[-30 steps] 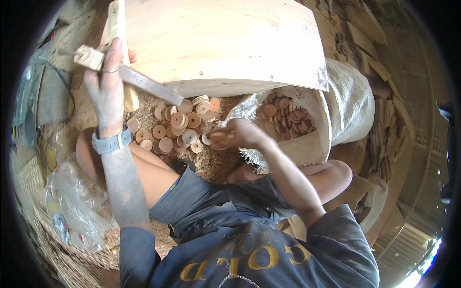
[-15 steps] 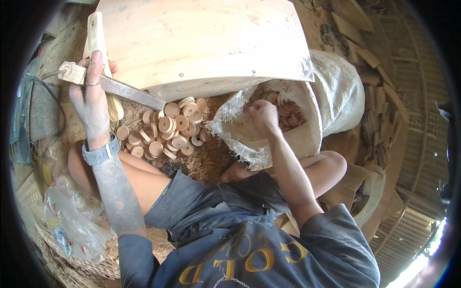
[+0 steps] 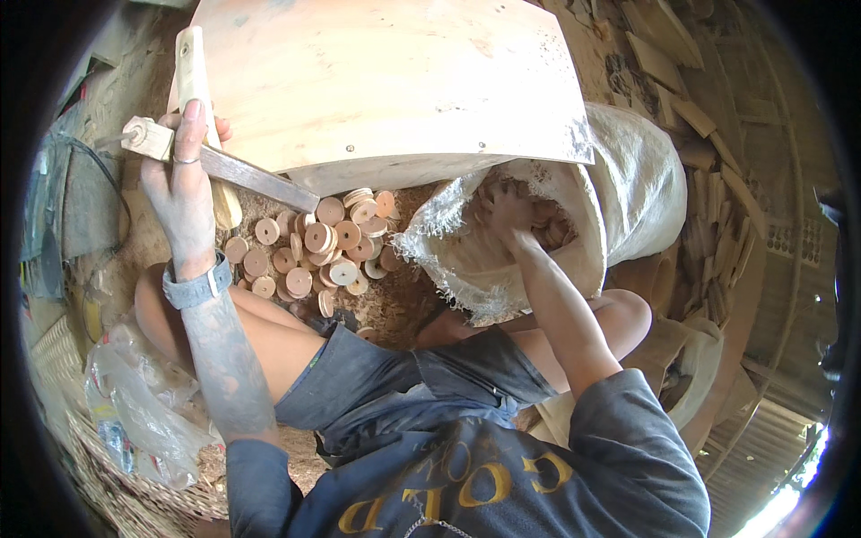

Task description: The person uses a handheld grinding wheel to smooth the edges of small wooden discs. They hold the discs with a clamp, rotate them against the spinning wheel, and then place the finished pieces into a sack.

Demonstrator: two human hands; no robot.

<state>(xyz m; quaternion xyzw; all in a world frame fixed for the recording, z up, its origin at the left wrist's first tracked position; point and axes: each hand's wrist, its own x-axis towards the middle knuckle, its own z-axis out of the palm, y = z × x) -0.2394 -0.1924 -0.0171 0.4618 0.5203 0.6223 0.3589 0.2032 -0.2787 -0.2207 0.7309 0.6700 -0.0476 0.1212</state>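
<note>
My left hand (image 3: pixel 190 170) is closed round a tool with a flat metal bar (image 3: pixel 260 181) and a squared wooden handle end (image 3: pixel 148 138). A pale wooden stick (image 3: pixel 190 67) crosses the bar at the same grip; whether it joins the tool I cannot tell. Inside the mouth of a frayed white woven sack (image 3: pixel 587 224), my right hand (image 3: pixel 508 212) spreads its fingers over small wooden discs (image 3: pixel 554 224). Its fingertips are partly lost among the discs. Between my hands, a heap of round wooden discs (image 3: pixel 318 238) with centre holes lies on the dusty ground.
A large pale wooden board (image 3: pixel 386 81) on a box-like stand rises just beyond the heap. Wood offcuts (image 3: pixel 717 215) pile up at the right. Clear plastic bags (image 3: pixel 143 403) lie at the lower left beside a woven basket (image 3: pixel 117 489). My crossed legs border the heap.
My right hand has gone from a closed fist at the sack's mouth to spread fingers deeper among the discs. A few discs on the heap lie differently. The left hand keeps its grip.
</note>
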